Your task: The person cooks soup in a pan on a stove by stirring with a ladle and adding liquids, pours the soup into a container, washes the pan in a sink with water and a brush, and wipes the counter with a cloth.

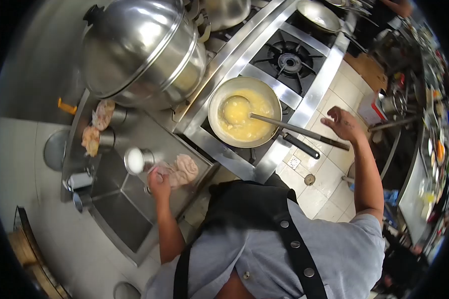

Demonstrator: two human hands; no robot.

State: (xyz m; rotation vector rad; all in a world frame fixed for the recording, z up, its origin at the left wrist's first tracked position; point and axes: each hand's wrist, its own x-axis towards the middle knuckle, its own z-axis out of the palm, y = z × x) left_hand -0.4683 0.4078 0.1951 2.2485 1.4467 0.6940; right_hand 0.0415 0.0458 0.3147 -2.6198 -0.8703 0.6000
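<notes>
A frying pan point(270, 134) holding yellow liquid with small lumps sits on the stove. In it rests a ladle point(237, 109), whose long handle extends past the pan's rim toward the right. My right hand point(345, 124) hovers near the handle's end, apart from it, with loosely bent fingers and nothing in them. At the sink's edge, my left hand point(159, 184) is closed around something small and partly see-through that I cannot make out. Beside it lie a crumpled beige cloth point(185, 169) and a metal container point(134, 161) with white contents.
A large steel steamer pot point(139, 50) stands beyond the sink point(122, 217). Bagged food tops metal containers point(107, 138) along the sink's far side. Past the pan is a bare burner point(289, 62), then another pan point(319, 16). A cluttered counter point(416, 174) runs along the right.
</notes>
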